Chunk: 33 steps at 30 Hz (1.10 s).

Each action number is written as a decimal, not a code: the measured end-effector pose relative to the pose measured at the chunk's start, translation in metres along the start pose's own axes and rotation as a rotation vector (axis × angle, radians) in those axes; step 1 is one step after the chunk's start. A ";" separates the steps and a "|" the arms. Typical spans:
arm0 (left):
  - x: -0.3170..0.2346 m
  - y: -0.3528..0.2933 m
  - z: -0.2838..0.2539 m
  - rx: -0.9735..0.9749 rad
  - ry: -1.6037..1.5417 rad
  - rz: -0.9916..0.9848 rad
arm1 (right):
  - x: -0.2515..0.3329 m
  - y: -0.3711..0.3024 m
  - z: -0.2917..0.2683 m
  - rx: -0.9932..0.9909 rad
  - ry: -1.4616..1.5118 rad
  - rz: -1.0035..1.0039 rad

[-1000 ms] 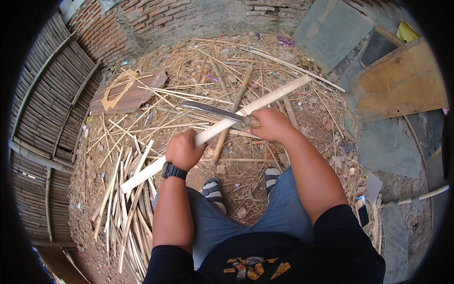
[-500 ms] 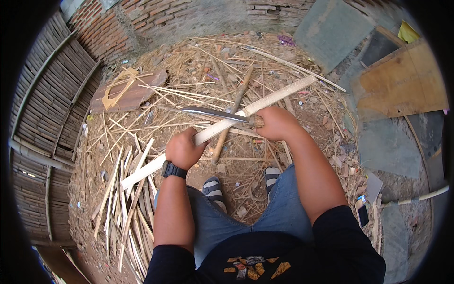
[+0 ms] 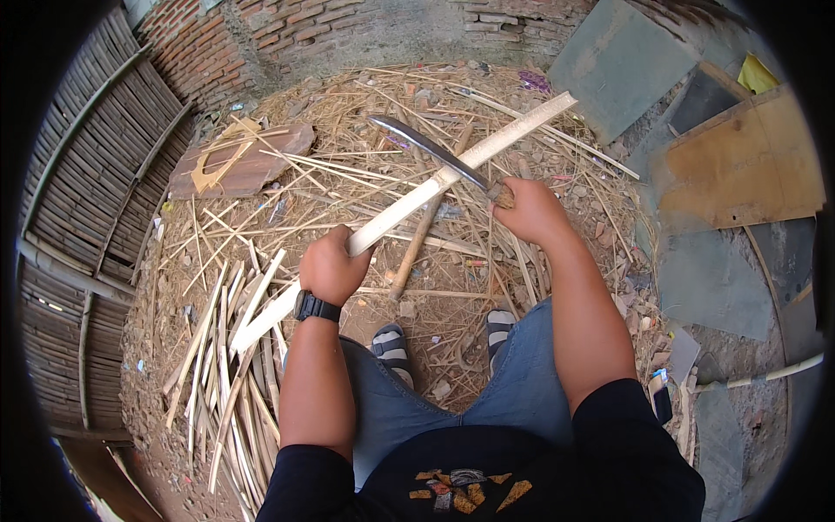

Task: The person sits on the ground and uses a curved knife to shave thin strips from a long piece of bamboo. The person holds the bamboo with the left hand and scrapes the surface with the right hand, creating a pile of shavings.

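Note:
A long pale bamboo strip slants from the lower left up to the far right. My left hand, with a dark watch on its wrist, is closed around its lower part. My right hand grips the wooden handle of a machete. The curved dark blade lies across the strip, its tip pointing to the far left. From this view I cannot tell how deep the edge sits against the strip. Beneath them a brown bamboo pole rests on the littered ground.
Split bamboo strips lie heaped at the left. A brown board is farther off, near a bamboo wall and a brick wall. Grey sheets and a tan panel stand at the right. My feet are below.
The machete has turned so its tip points farther away, and my right hand has shifted slightly right. The strip's far end has swung up and away. My left hand still holds it.

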<state>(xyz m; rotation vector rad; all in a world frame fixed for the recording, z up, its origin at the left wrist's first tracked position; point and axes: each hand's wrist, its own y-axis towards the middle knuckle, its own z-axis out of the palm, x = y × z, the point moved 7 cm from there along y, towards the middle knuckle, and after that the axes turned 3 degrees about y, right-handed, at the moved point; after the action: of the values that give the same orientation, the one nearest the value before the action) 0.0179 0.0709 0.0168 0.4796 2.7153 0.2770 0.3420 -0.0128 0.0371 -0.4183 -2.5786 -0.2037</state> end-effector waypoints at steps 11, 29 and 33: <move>-0.009 -0.006 -0.002 -0.060 -0.054 0.096 | 0.019 -0.009 0.008 0.104 0.007 -0.136; -0.003 -0.005 -0.005 -0.039 -0.051 0.051 | 0.003 -0.003 0.008 0.064 0.000 -0.062; -0.008 -0.004 -0.007 -0.033 -0.004 0.031 | -0.030 0.006 -0.004 -0.067 0.075 0.076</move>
<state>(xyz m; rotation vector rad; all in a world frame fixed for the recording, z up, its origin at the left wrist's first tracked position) 0.0210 0.0639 0.0244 0.5133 2.6971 0.3280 0.3706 -0.0161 0.0252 -0.5220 -2.4830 -0.2743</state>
